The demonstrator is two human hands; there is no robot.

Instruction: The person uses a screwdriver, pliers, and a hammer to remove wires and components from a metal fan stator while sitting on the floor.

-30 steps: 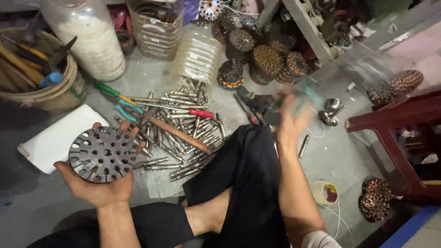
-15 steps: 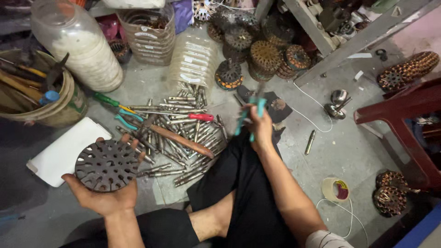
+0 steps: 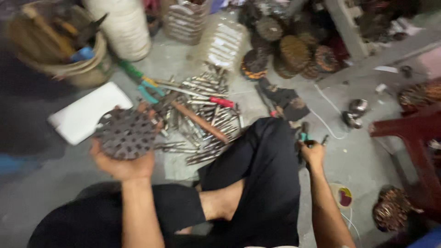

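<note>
My left hand [image 3: 124, 163] holds a round dark metal disc full of holes [image 3: 126, 133] up over my left knee, fingers curled round its edge. My right hand [image 3: 312, 154] is closed on a small tool with green handles [image 3: 304, 136], low beside my right knee and just above the concrete floor. Between the hands lies a heap of metal rods and punches [image 3: 202, 119], with a wooden-handled hammer [image 3: 197, 120] and a red-handled tool [image 3: 221, 102] on it. I sit cross-legged in black trousers [image 3: 257, 183].
A basket of tools [image 3: 59, 50] and a white plastic jar [image 3: 124, 27] stand at the back left, and a white flat slab [image 3: 85, 117] lies on the floor. Wound copper coils [image 3: 294, 50] pile up at the back. A dark red stool [image 3: 413, 138] stands on the right.
My right hand has come back from the far floor to beside my right knee, now holding the green-handled tool. The disc in my left hand has stayed about where it was.
</note>
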